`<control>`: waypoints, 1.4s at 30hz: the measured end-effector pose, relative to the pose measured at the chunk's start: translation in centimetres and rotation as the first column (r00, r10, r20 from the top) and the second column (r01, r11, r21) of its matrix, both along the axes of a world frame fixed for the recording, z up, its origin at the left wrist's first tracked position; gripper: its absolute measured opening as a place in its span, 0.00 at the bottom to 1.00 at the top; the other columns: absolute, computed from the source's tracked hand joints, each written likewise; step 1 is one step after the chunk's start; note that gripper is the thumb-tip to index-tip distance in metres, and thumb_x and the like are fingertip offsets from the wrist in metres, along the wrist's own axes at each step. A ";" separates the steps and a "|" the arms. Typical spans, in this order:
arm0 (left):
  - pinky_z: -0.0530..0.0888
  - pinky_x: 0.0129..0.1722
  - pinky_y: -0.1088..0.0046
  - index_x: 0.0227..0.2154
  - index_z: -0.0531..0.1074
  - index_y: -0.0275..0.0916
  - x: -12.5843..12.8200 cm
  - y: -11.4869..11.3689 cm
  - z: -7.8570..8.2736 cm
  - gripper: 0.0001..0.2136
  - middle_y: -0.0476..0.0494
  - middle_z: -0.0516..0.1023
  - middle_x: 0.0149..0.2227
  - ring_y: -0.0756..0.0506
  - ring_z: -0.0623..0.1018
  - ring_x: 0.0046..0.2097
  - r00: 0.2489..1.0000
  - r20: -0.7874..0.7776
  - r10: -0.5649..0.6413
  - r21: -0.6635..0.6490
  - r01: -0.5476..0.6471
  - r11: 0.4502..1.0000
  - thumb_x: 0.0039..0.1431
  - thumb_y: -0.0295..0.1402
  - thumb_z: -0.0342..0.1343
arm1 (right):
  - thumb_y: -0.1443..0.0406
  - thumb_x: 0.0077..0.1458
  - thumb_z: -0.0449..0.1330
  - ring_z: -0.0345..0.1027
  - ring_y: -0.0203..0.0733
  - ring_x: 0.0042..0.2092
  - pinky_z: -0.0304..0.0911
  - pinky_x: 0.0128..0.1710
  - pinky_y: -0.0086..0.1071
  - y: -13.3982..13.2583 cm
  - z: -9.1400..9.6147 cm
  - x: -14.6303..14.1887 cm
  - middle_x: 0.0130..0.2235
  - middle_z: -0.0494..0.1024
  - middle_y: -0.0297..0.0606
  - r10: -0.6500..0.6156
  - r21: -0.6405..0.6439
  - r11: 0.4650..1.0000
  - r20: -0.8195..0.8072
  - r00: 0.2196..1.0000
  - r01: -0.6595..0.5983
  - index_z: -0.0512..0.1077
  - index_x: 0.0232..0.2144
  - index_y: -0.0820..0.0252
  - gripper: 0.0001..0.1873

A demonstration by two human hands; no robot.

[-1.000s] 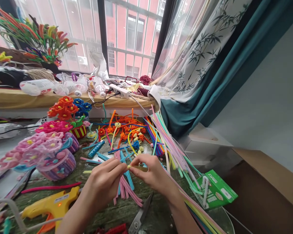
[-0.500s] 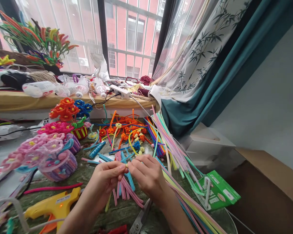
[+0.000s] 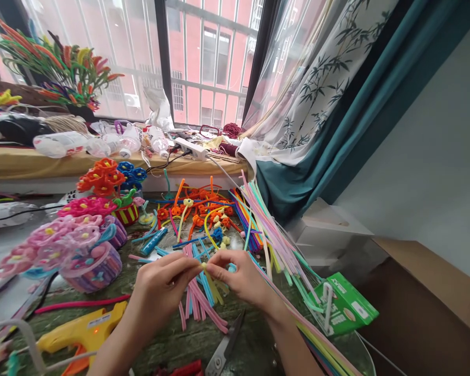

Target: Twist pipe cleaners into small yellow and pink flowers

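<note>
A small pale-yellow pipe cleaner piece (image 3: 204, 266) is pinched at its two sides by my left hand (image 3: 162, 282) and my right hand (image 3: 238, 277), thumbs against fingertips. Its full shape is mostly covered by the fingers. Yellow strands (image 3: 216, 293) show just below; whether they join the pinched piece I cannot tell. Under and between the hands lie cut pink pipe cleaners (image 3: 199, 305) and light-blue pipe cleaners (image 3: 206, 284). Scissors (image 3: 225, 347) rest on the table, blades partly apart, nearer to me.
A yellow glue gun (image 3: 86, 329) with a lit orange light lies left of my forearm. Pots of pipe cleaner flowers (image 3: 92, 266) stand at left. Orange pieces (image 3: 198, 209) lie farther back. Long pipe cleaners (image 3: 274, 250) and a green box (image 3: 347, 305) are at right.
Both hands have turned and their fingers have shifted around the yellow piece, still pinching it. Yellow strands now show below the right fingers. The view has moved slightly.
</note>
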State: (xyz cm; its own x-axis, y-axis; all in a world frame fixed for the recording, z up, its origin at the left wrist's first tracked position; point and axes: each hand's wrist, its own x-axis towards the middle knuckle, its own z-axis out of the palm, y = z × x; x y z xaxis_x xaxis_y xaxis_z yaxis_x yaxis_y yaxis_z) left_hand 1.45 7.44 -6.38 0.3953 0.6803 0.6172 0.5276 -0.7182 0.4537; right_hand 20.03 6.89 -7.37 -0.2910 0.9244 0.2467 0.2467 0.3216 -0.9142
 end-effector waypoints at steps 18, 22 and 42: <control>0.68 0.25 0.78 0.25 0.77 0.38 0.2 -0.1 -0.3 0.10 0.47 0.77 0.22 0.49 0.74 0.23 1.000 0.013 0.024 -0.002 -0.024 1.000 0.58 0.29 0.52 | 0.60 0.63 0.55 0.69 0.36 0.35 0.61 0.37 0.28 0.1 -0.8 -0.1 0.33 0.76 0.34 -0.002 0.339 0.938 0.205 0.979 -0.069 0.72 0.32 0.61 0.12; 0.66 0.22 0.78 0.22 0.78 0.38 0.6 -0.1 -0.3 0.10 0.49 0.76 0.19 0.49 0.72 0.21 0.992 0.071 0.101 -0.284 -0.077 0.956 0.54 0.34 0.55 | 0.64 0.65 0.53 0.69 0.37 0.37 0.57 0.38 0.30 0.2 -1.2 -0.3 0.34 0.77 0.35 -0.144 0.541 0.835 0.389 0.910 -0.099 0.71 0.32 0.59 0.10; 0.60 0.21 0.78 0.19 0.75 0.34 0.3 0.1 -0.1 0.13 0.49 0.69 0.17 0.50 0.66 0.22 0.981 0.160 0.112 -0.638 0.016 0.770 0.50 0.39 0.57 | 0.71 0.62 0.47 0.61 0.41 0.31 0.51 0.30 0.34 0.0 -2.6 -1.9 0.27 0.70 0.38 -0.357 0.690 0.724 0.389 0.849 -0.012 0.68 0.25 0.61 0.15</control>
